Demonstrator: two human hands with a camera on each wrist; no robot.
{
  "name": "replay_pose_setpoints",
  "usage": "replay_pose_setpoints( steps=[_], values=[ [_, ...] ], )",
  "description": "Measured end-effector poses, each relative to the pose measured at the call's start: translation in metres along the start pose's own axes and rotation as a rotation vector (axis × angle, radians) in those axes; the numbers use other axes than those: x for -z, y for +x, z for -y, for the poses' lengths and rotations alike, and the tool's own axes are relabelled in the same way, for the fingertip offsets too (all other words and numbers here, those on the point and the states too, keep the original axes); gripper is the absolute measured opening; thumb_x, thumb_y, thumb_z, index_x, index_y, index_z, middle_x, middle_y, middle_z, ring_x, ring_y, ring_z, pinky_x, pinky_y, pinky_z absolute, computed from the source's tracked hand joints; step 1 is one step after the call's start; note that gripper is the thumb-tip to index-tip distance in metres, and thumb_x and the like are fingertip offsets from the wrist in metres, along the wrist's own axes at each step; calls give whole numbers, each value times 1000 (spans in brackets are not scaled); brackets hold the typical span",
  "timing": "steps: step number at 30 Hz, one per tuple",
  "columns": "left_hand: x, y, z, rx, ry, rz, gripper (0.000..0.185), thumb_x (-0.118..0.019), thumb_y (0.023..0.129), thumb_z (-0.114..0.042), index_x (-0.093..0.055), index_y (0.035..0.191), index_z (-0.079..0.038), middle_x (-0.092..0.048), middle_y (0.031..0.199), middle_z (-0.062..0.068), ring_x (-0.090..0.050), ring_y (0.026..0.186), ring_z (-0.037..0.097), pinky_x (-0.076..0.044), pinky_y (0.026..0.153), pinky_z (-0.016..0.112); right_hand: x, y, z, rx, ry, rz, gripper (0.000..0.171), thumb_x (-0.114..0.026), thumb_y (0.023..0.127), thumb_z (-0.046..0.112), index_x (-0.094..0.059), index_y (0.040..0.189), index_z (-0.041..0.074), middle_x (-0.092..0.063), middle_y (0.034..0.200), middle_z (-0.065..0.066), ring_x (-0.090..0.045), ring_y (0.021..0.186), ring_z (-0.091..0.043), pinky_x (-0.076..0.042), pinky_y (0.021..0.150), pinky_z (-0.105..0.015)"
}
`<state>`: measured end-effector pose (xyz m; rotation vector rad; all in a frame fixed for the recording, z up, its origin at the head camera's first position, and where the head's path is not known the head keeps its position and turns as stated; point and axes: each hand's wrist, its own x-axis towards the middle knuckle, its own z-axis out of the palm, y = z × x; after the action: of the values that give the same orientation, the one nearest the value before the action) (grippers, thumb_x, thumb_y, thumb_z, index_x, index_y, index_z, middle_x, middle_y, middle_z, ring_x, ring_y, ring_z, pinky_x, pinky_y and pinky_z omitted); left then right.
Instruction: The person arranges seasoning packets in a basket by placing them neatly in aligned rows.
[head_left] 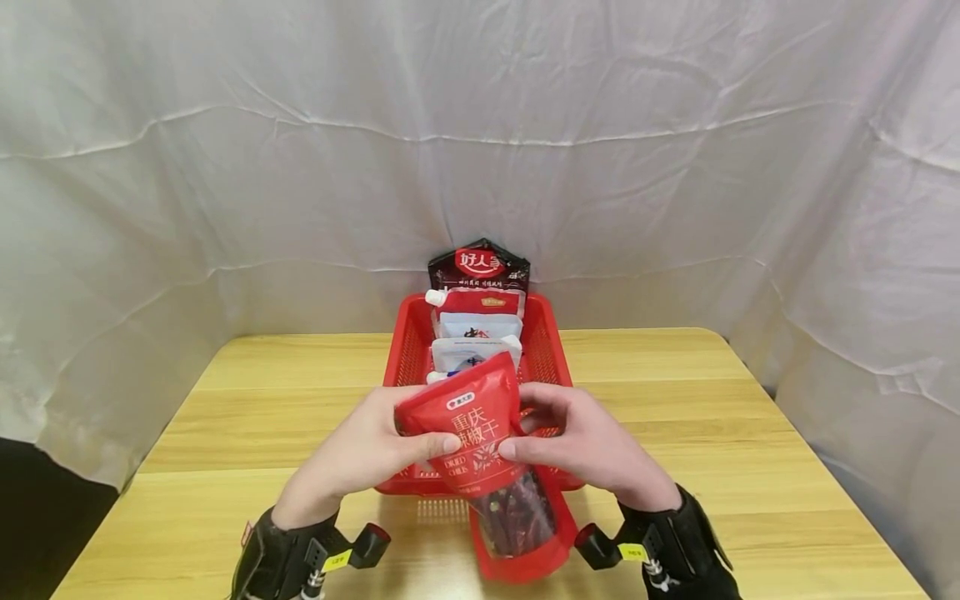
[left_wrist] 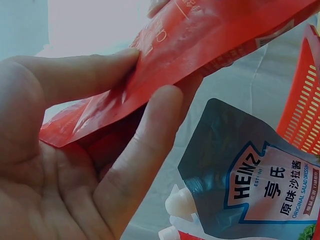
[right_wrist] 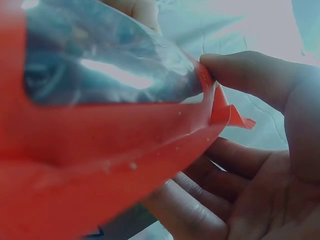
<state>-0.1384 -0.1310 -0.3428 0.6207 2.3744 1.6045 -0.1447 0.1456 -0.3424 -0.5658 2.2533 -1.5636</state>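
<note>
I am pinching the red chili pouch (head_left: pixel 480 454) by its two side edges, my left hand (head_left: pixel 367 454) and right hand (head_left: pixel 588 446) each pressing thumb on front against fingers behind, so it is hanging upright and steady. Just beyond my grip the red basket (head_left: pixel 401 350) is keeping its sauce pouches (head_left: pixel 472 333) standing in a row.
</note>
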Motion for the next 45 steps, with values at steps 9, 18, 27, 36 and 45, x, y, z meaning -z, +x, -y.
replay_pose_setpoints(
  steps=[9, 18, 27, 36, 45],
  values=[
    [0, 0, 3, 8, -73, -47, 43, -79, 93, -25, -65, 126, -2, -74, 105, 10, -71, 83, 28, -62, 73, 38, -3, 4, -2, 68, 114, -51, 51, -81, 91, 21, -63, 136, 2, -71, 116, -15, -69, 99, -33, -63, 82, -41],
    [-3, 3, 3, -29, -154, -26, 52, -77, 95, -24, -56, 139, -6, -68, 121, 13, -70, 101, 27, -62, 84, 38, -5, 6, -2, 112, 299, -164, 61, -77, 93, 12, -50, 146, 1, -63, 131, -21, -69, 111, -30, -62, 91, -40],
    [-12, 7, 3, -82, -128, 22, 57, -79, 92, -19, -55, 143, -7, -67, 123, 10, -67, 99, 28, -62, 84, 38, -8, 6, -1, 133, 354, -247, 62, -74, 94, 8, -45, 149, 4, -60, 135, -20, -67, 114, -30, -61, 94, -39],
    [-16, 8, 3, -78, -98, 13, 58, -81, 90, -20, -56, 141, -9, -68, 124, 8, -65, 107, 28, -63, 85, 38, -7, 5, -1, 142, 344, -236, 63, -75, 94, 9, -45, 148, 3, -60, 135, -20, -66, 113, -31, -61, 92, -40],
    [-15, 7, 4, -95, -55, 70, 56, -81, 89, -22, -59, 139, -8, -68, 120, 6, -64, 105, 28, -63, 83, 38, 5, -1, 0, 117, 281, -298, 53, -71, 96, 13, -51, 144, 0, -64, 128, -17, -68, 106, -28, -63, 85, -39]
  ],
)
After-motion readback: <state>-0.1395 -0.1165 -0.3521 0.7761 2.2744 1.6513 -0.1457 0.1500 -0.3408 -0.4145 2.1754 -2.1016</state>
